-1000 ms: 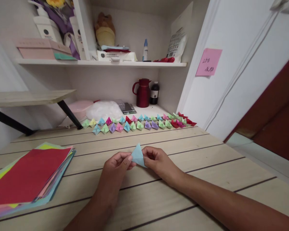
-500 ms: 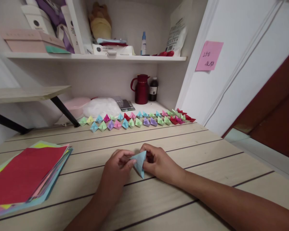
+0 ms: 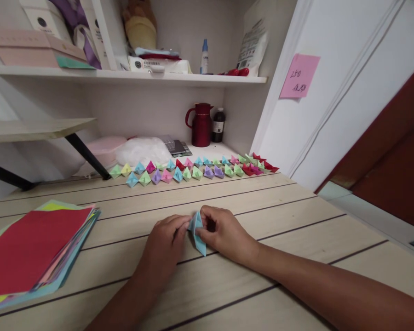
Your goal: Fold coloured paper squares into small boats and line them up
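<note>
A small folded piece of light blue paper is held between my two hands above the middle of the wooden table. My right hand pinches its right side between thumb and fingers. At its left edge, the closed fingertips of my left hand grip the paper; the thumb is partly hidden. The paper stands narrow and upright, with one point hanging down. Beyond my hands, folded paper boats in several colours stand in two rows along the back of the table.
At the left lies a stack of coloured paper, a red sheet on top. Behind the boats are a dark red jug, a dark bottle and a white plastic bag. A small raised shelf with black legs stands at the back left.
The blue paper has turned from a broad flat face to a narrower, opened-up shape. My left thumb has moved off its front face. The view has shifted slightly.
</note>
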`<state>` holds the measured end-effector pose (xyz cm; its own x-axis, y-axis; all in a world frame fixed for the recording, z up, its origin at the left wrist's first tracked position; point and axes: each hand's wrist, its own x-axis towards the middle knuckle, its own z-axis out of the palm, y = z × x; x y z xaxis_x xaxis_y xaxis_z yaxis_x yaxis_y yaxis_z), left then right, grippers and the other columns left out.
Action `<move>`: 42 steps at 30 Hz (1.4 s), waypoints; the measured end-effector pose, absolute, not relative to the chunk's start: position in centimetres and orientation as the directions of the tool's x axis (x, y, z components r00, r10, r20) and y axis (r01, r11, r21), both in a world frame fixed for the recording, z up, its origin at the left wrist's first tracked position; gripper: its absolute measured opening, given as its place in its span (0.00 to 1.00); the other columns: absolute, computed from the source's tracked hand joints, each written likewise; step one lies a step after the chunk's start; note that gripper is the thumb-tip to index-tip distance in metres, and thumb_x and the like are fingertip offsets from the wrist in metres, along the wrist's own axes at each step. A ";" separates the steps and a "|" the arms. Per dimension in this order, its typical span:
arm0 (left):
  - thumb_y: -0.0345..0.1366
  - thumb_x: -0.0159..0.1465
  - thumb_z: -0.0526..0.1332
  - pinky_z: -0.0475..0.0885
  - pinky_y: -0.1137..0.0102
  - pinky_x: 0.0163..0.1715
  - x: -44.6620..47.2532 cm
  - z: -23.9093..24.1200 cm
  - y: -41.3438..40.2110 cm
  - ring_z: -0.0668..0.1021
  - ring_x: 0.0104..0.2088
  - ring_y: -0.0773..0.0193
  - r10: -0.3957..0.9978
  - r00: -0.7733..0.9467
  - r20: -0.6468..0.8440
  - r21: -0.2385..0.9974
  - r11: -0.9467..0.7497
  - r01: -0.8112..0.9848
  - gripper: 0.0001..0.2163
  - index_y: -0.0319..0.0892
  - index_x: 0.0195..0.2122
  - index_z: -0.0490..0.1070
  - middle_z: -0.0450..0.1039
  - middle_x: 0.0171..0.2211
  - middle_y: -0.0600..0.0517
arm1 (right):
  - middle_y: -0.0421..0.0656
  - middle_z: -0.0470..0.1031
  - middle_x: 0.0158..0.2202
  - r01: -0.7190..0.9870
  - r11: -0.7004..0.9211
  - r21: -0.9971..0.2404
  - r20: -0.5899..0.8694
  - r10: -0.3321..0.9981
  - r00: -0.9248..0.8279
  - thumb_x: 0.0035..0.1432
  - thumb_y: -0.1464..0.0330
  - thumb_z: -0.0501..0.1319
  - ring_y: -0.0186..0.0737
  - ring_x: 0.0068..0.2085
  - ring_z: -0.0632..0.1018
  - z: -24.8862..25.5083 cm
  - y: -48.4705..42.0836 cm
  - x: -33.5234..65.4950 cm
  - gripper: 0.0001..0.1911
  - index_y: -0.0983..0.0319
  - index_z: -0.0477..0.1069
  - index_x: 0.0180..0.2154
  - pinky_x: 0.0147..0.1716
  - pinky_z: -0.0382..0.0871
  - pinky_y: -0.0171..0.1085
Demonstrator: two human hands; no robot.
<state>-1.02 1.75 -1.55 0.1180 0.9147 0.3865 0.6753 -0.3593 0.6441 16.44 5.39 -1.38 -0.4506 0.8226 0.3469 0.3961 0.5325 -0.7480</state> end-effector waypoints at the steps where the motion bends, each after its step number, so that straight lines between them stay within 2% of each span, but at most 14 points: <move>1: 0.35 0.65 0.52 0.70 0.60 0.47 -1.0 -1.7 1.8 0.78 0.44 0.57 0.914 0.147 0.379 0.637 -0.373 0.674 0.13 0.48 0.41 0.77 0.79 0.42 0.49 | 0.34 0.64 0.22 0.410 0.537 -0.737 0.352 0.823 -0.446 0.48 0.75 0.60 0.31 0.26 0.66 -1.4 5.4 16.5 0.09 0.60 0.60 0.24 0.26 0.58 0.30; 3: 0.34 0.65 0.54 0.68 0.57 0.50 -1.0 -2.0 1.8 0.77 0.47 0.56 0.910 0.157 0.384 0.596 -0.374 0.711 0.13 0.49 0.45 0.75 0.77 0.45 0.49 | 0.34 0.65 0.22 0.425 0.532 -0.732 0.347 0.828 -0.440 0.48 0.76 0.60 0.31 0.25 0.66 -1.4 5.6 16.5 0.09 0.60 0.60 0.24 0.27 0.58 0.30; 6: 0.32 0.58 0.62 0.68 0.55 0.48 -1.0 -2.2 1.9 0.75 0.49 0.52 0.903 0.011 0.430 0.555 -0.274 0.785 0.15 0.46 0.48 0.71 0.72 0.48 0.47 | 0.33 0.65 0.22 0.425 0.498 -0.756 0.318 0.847 -0.426 0.48 0.75 0.59 0.31 0.25 0.66 -1.3 5.7 16.5 0.09 0.60 0.60 0.24 0.26 0.58 0.30; 9: 0.31 0.53 0.66 0.70 0.58 0.40 -0.9 -1.9 1.7 0.76 0.39 0.55 0.866 -0.138 0.480 0.565 -0.185 0.804 0.11 0.43 0.38 0.70 0.71 0.41 0.48 | 0.34 0.65 0.22 0.424 0.464 -0.778 0.294 0.865 -0.406 0.48 0.74 0.60 0.31 0.24 0.66 -1.3 5.7 16.4 0.08 0.60 0.60 0.24 0.25 0.58 0.30; 11: 0.31 0.54 0.66 0.68 0.60 0.38 -0.7 -1.6 1.6 0.75 0.33 0.59 0.859 -0.104 0.501 0.530 -0.210 0.821 0.06 0.44 0.30 0.68 0.71 0.33 0.53 | 0.34 0.65 0.22 0.427 0.447 -0.786 0.285 0.874 -0.393 0.49 0.73 0.60 0.31 0.24 0.67 -1.3 5.7 16.4 0.09 0.60 0.59 0.24 0.24 0.57 0.30; 13: 0.31 0.57 0.63 0.67 0.60 0.40 -0.5 -1.3 1.4 0.75 0.31 0.60 0.874 0.006 0.486 0.495 -0.281 0.822 0.04 0.45 0.27 0.68 0.73 0.29 0.55 | 0.34 0.65 0.21 0.428 0.440 -0.790 0.282 0.879 -0.385 0.48 0.74 0.59 0.31 0.24 0.66 -1.3 5.7 16.4 0.09 0.60 0.59 0.23 0.24 0.57 0.30; 16: 0.31 0.60 0.59 0.66 0.59 0.43 -0.3 -1.2 1.3 0.77 0.36 0.58 0.895 0.104 0.435 0.496 -0.335 0.801 0.05 0.47 0.30 0.72 0.76 0.31 0.54 | 0.33 0.64 0.21 0.427 0.449 -0.785 0.290 0.875 -0.388 0.48 0.75 0.59 0.31 0.24 0.66 -1.2 5.6 16.4 0.09 0.60 0.59 0.23 0.24 0.57 0.30; 21: 0.38 0.66 0.53 0.67 0.61 0.43 -0.2 -1.0 1.0 0.77 0.37 0.58 0.932 0.095 0.351 0.616 -0.306 0.725 0.09 0.47 0.35 0.73 0.78 0.34 0.53 | 0.34 0.64 0.21 0.426 0.467 -0.775 0.301 0.865 -0.401 0.48 0.74 0.61 0.31 0.24 0.66 -1.2 5.6 16.5 0.10 0.60 0.60 0.23 0.25 0.57 0.30; 24: 0.42 0.63 0.57 0.66 0.60 0.45 0.0 -1.0 1.0 0.77 0.39 0.57 0.930 0.115 0.349 0.616 -0.321 0.720 0.08 0.47 0.38 0.73 0.79 0.36 0.52 | 0.34 0.64 0.21 0.427 0.490 -0.760 0.314 0.852 -0.418 0.48 0.74 0.61 0.31 0.25 0.66 -1.1 5.6 16.6 0.11 0.60 0.59 0.23 0.24 0.56 0.30; 26: 0.40 0.60 0.61 0.66 0.59 0.46 0.1 -1.1 1.0 0.77 0.38 0.56 0.921 0.085 0.381 0.582 -0.310 0.752 0.07 0.47 0.37 0.74 0.79 0.35 0.52 | 0.34 0.65 0.21 0.438 0.497 -0.749 0.317 0.849 -0.422 0.48 0.74 0.62 0.31 0.25 0.66 -1.0 5.6 16.6 0.11 0.60 0.59 0.23 0.25 0.56 0.30; 30: 0.36 0.60 0.60 0.67 0.61 0.42 0.1 -1.2 1.3 0.78 0.33 0.57 0.914 0.024 0.406 0.549 -0.265 0.793 0.03 0.47 0.33 0.74 0.79 0.29 0.54 | 0.34 0.66 0.22 0.457 0.503 -0.734 0.323 0.849 -0.418 0.49 0.74 0.61 0.32 0.26 0.67 -0.9 5.5 16.6 0.09 0.60 0.61 0.24 0.26 0.57 0.31; 34: 0.36 0.59 0.61 0.67 0.66 0.35 0.1 -1.3 1.4 0.77 0.31 0.59 0.930 0.046 0.365 0.531 -0.248 0.810 0.01 0.47 0.31 0.72 0.77 0.27 0.54 | 0.35 0.65 0.22 0.484 0.504 -0.715 0.320 0.852 -0.414 0.48 0.74 0.60 0.33 0.26 0.67 -0.9 5.5 16.5 0.08 0.59 0.61 0.25 0.27 0.57 0.31; 38: 0.37 0.60 0.59 0.63 0.70 0.28 0.3 -1.6 1.3 0.74 0.27 0.63 0.956 0.044 0.289 0.531 -0.198 0.824 0.03 0.47 0.30 0.67 0.73 0.25 0.56 | 0.34 0.66 0.23 0.544 0.513 -0.663 0.333 0.854 -0.400 0.47 0.74 0.60 0.33 0.26 0.66 -1.0 5.7 16.4 0.08 0.59 0.61 0.27 0.26 0.55 0.32; 42: 0.31 0.59 0.57 0.60 0.72 0.28 0.5 -1.9 1.2 0.71 0.26 0.65 0.961 0.037 0.274 0.487 -0.172 0.856 0.03 0.46 0.30 0.63 0.69 0.23 0.59 | 0.34 0.67 0.24 0.556 0.547 -0.625 0.353 0.834 -0.424 0.43 0.77 0.59 0.33 0.26 0.66 -1.2 5.8 16.4 0.11 0.59 0.61 0.29 0.27 0.53 0.31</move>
<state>0.53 1.15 -1.92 0.0369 0.9610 0.2741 0.8564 -0.1718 0.4870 16.42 5.83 -1.24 -0.4237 0.8341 0.3533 0.5564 0.5474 -0.6251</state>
